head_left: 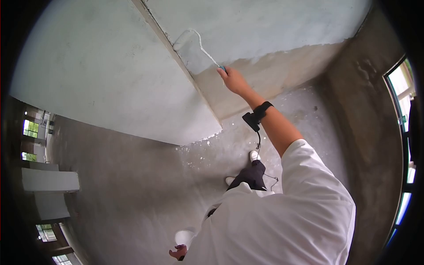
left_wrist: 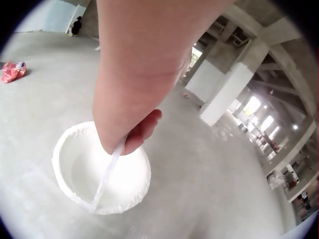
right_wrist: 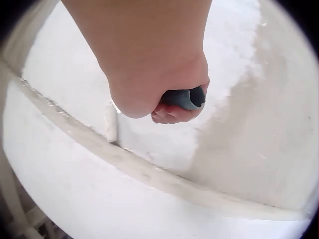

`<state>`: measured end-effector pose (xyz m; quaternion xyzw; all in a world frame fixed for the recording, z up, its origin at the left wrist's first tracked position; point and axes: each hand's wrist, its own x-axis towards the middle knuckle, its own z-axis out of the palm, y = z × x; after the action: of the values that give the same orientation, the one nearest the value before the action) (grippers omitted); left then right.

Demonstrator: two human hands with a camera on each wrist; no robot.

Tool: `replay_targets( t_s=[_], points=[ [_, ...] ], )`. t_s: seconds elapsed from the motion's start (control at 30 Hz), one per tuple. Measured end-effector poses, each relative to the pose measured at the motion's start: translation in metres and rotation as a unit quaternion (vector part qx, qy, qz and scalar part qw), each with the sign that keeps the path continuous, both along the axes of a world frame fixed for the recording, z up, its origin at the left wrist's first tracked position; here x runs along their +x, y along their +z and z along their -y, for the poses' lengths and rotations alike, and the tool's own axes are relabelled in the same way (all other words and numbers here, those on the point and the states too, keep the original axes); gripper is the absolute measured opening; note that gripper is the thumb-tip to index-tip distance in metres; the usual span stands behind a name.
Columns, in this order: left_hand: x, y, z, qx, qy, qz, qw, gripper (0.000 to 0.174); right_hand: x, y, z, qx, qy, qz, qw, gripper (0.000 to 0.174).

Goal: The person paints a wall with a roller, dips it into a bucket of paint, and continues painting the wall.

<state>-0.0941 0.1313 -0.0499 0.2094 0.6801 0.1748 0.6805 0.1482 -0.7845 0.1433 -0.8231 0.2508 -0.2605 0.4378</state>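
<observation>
My right hand (head_left: 234,81) grips the handle of a paint roller (head_left: 180,42), arm stretched up toward the wall. The roller head lies against the pale painted wall (head_left: 274,26), right by the corner seam with the neighbouring wall face. In the right wrist view my fingers wrap round the dark hollow handle end (right_wrist: 187,98), while the roller sleeve (right_wrist: 111,122) shows beyond the wrist. Low at my side, my left hand (left_wrist: 142,132) holds the thin white bail (left_wrist: 106,179) of a bucket (left_wrist: 58,162) whose rim is coated in white paint; white paint shows inside.
Bare grey-brown plaster (head_left: 265,75) borders the painted area along a ragged edge. White splatters dot the concrete floor (head_left: 132,176) near the wall's foot. A window (head_left: 399,88) stands at the right. A red plastic bag (left_wrist: 14,72) lies on the floor, and a column (left_wrist: 227,94) stands farther off.
</observation>
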Motion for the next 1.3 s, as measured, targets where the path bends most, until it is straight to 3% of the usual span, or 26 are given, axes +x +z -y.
replay_targets(
  t_s=[0.1, 0.23, 0.27, 0.33, 0.47, 0.63, 0.7, 0.77, 0.83, 0.97, 1.03, 1.07, 1.1, 1.13, 1.17, 1.3],
  points=[
    [-0.018, 0.009, 0.012, 0.024, 0.007, -0.002, 1.000, 0.048, -0.014, -0.046, 0.004, 0.029, -0.010, -0.011, 0.999, 0.048],
    [-0.005, 0.025, 0.051, 0.064, 0.007, 0.012, 0.998, 0.048, -0.041, -0.182, 0.000, 0.082, -0.079, -0.078, 0.990, 0.048],
    [-0.001, 0.027, 0.065, 0.074, 0.001, 0.017, 0.997, 0.048, -0.047, -0.181, -0.002, 0.085, -0.082, -0.078, 0.990, 0.048],
    [-0.006, 0.045, 0.062, 0.092, -0.018, 0.028, 0.995, 0.048, -0.064, -0.173, -0.002, 0.334, -0.099, -0.169, 0.922, 0.049],
    [0.020, 0.056, 0.094, 0.106, -0.046, 0.054, 0.992, 0.048, -0.071, -0.134, 0.010, 0.339, -0.063, -0.063, 0.937, 0.047],
    [0.017, 0.037, 0.071, -0.054, -0.069, 0.068, 0.994, 0.049, -0.056, -0.013, 0.043, 0.305, 0.033, 0.109, 0.945, 0.043],
    [0.020, 0.037, 0.077, -0.037, -0.051, 0.069, 0.996, 0.048, -0.043, 0.021, 0.062, 0.311, 0.029, 0.128, 0.941, 0.043],
    [0.013, 0.040, 0.080, -0.015, -0.027, 0.072, 0.997, 0.048, -0.031, 0.022, 0.076, 0.321, 0.030, 0.148, 0.935, 0.042],
    [0.004, 0.053, 0.083, -0.026, -0.023, 0.070, 0.997, 0.048, -0.023, -0.010, 0.086, 0.233, 0.003, 0.135, 0.963, 0.041],
    [-0.024, 0.084, 0.091, -0.043, -0.023, 0.051, 0.997, 0.048, -0.048, -0.126, 0.063, 0.192, -0.047, 0.039, 0.980, 0.041],
    [-0.020, 0.079, 0.117, -0.062, -0.024, 0.053, 0.996, 0.049, -0.056, -0.189, 0.057, 0.097, -0.092, 0.038, 0.990, 0.041],
    [-0.026, 0.080, 0.121, -0.056, -0.023, 0.051, 0.997, 0.049, -0.058, -0.185, 0.058, 0.103, -0.091, 0.036, 0.990, 0.041],
    [-0.038, 0.081, 0.125, -0.300, -0.031, 0.152, 0.941, 0.044, -0.067, -0.183, 0.058, 0.146, -0.078, 0.008, 0.986, 0.041],
    [-0.053, 0.083, 0.130, -0.522, -0.033, 0.240, 0.818, 0.041, -0.080, -0.177, 0.058, 0.189, -0.066, -0.021, 0.980, 0.042],
    [-0.067, 0.084, 0.137, -0.708, -0.031, 0.312, 0.633, 0.038, -0.090, -0.172, 0.060, 0.193, -0.068, -0.030, 0.978, 0.042],
    [-0.072, 0.074, 0.168, -0.697, -0.030, 0.294, 0.653, 0.038, -0.090, -0.110, 0.097, 0.193, 0.000, -0.003, 0.981, 0.041]
  ],
)
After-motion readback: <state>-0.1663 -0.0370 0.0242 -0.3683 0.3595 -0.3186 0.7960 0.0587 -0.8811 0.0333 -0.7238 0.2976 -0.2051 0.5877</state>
